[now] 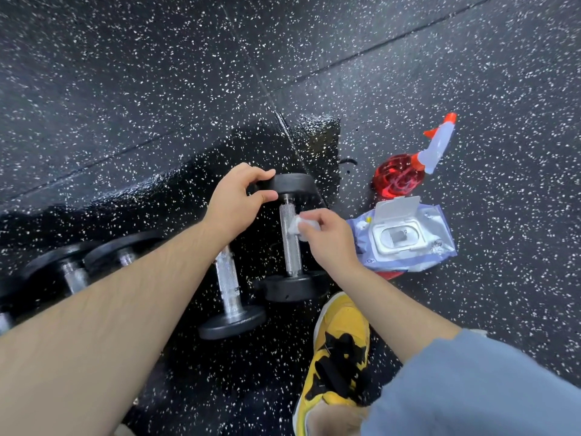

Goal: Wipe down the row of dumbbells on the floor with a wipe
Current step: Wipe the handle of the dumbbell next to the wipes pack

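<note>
The dumbbell (293,256) has a knurled, shiny metal handle and matt black heads. Against its handle sits a white wipe (295,226), soft and crumpled. The speckled black floor (125,89) is wet and glossy around the dumbbell. Right of the dumbbell lies a glossy plastic-film wipe pack (440,243) with a smooth white lid.

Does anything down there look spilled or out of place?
Yes. The floor around the dumbbells is dark and glossy, as if wet, unlike the matte mats beyond; a small splash mark sits near the red spray bottle.
</note>
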The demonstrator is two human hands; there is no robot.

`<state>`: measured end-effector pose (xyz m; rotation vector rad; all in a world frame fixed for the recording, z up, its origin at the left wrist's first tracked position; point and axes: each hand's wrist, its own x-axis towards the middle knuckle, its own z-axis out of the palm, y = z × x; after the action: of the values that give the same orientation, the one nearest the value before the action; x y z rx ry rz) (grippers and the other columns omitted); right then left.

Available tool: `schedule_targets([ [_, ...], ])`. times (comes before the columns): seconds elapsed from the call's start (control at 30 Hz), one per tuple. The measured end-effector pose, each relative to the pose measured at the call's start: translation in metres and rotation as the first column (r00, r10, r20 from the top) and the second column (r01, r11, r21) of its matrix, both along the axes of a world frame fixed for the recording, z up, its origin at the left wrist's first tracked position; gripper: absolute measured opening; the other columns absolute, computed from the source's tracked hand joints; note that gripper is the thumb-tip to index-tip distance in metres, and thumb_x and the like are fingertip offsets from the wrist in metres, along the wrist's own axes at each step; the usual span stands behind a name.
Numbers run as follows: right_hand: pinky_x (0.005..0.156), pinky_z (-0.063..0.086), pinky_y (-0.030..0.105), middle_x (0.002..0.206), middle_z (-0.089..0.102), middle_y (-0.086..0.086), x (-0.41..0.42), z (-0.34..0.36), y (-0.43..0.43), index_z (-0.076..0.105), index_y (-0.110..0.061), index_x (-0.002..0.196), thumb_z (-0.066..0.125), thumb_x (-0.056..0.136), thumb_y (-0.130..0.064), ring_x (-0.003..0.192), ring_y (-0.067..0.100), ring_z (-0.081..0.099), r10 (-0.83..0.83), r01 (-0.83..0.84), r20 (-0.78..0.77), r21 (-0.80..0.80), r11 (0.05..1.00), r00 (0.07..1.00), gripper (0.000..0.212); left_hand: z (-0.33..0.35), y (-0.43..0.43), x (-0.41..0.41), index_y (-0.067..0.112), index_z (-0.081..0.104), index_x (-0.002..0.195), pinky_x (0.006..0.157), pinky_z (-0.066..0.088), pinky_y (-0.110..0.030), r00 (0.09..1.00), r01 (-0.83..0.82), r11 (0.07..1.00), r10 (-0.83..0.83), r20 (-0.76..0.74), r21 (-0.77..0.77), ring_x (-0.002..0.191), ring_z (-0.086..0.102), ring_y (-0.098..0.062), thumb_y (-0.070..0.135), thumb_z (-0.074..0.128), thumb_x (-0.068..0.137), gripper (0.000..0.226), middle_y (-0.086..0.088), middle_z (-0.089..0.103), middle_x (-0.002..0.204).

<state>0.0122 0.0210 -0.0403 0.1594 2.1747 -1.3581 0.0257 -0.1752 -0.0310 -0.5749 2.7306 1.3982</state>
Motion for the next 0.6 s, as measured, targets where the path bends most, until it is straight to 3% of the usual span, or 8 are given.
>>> schedule_targets([
  [0.1,0.068,0.042,0.006,0.088,0.071,-0.016,0.008,0.002,-0.006,0.07,-0.029,0.081,0.065,0.088,-0.018,0.083,-0.006,0.062,-0.029,0.03,-0.032,0.023,0.999,0.999,0.013,0.0,0.001,-0.001,0.022,0.072,0.119,0.087,0.037,-0.01,1.0,-0.002,1.0,0.002,-0.008,0.009,0.091,0.052,-0.001,0.015,0.081,0.082,0.039,0.004,0.061,0.101],
  [0.17,0.075,0.045,0.012,0.091,0.068,-0.014,0.023,0.0,0.0,0.071,-0.022,0.084,0.065,0.087,-0.015,0.087,-0.005,0.06,0.024,-0.018,-0.085,0.075,0.997,0.996,0.011,-0.001,0.0,-0.001,0.022,0.072,0.119,0.086,0.036,-0.01,1.0,-0.017,1.0,0.017,0.001,0.016,0.09,0.052,0.004,0.014,0.081,0.082,0.039,0.007,0.061,0.1],
  [0.23,0.083,0.046,0.022,0.091,0.067,-0.01,0.028,0.001,0.003,0.072,-0.014,0.082,0.064,0.086,-0.009,0.09,0.001,0.058,0.106,-0.093,-0.13,0.098,0.991,0.986,0.011,-0.002,-0.001,0.001,0.022,0.072,0.119,0.087,0.037,-0.01,1.0,-0.02,1.0,0.02,0.005,0.015,0.092,0.053,-0.001,0.014,0.081,0.082,0.039,0.006,0.061,0.101],
  [0.33,0.085,0.044,0.023,0.086,0.068,-0.013,0.01,0.01,-0.006,0.071,-0.024,0.07,0.064,0.085,-0.009,0.093,0.003,0.058,0.091,-0.084,-0.232,0.038,0.996,0.968,0.023,-0.002,0.0,0.0,0.022,0.072,0.119,0.088,0.04,-0.013,1.0,-0.007,1.0,0.007,-0.014,0.007,0.094,0.054,-0.009,0.015,0.081,0.081,0.039,0.002,0.062,0.101],
  [0.43,0.084,0.045,0.026,0.089,0.068,-0.012,0.012,0.006,-0.009,0.07,-0.025,0.077,0.063,0.085,-0.013,0.093,0.003,0.06,0.099,-0.091,-0.262,0.039,0.995,0.96,0.016,-0.002,0.002,-0.003,0.021,0.072,0.119,0.091,0.042,-0.018,1.0,0.003,1.0,-0.003,-0.022,-0.008,0.096,0.056,-0.012,0.016,0.081,0.081,0.039,-0.001,0.063,0.103],
  [0.53,0.08,0.04,0.019,0.094,0.063,-0.011,0.029,-0.001,0.002,0.068,-0.022,0.086,0.065,0.086,-0.011,0.092,0.0,0.056,0.223,-0.195,-0.266,0.127,0.972,0.938,0.011,-0.003,0.0,-0.001,0.02,0.073,0.119,0.092,0.043,-0.024,1.0,0.002,1.0,-0.002,-0.014,-0.011,0.096,0.056,-0.015,0.016,0.081,0.081,0.039,-0.003,0.063,0.101],
  [0.6,0.081,0.037,0.015,0.094,0.062,-0.007,0.025,-0.004,0.0,0.07,-0.02,0.085,0.066,0.085,-0.007,0.091,-0.001,0.053,0.242,-0.208,-0.35,0.132,0.969,0.905,0.014,-0.004,0.001,0.0,0.02,0.073,0.118,0.09,0.043,-0.023,1.0,0.004,1.0,-0.004,-0.018,-0.01,0.095,0.056,-0.016,0.015,0.081,0.081,0.038,-0.003,0.063,0.101],
])
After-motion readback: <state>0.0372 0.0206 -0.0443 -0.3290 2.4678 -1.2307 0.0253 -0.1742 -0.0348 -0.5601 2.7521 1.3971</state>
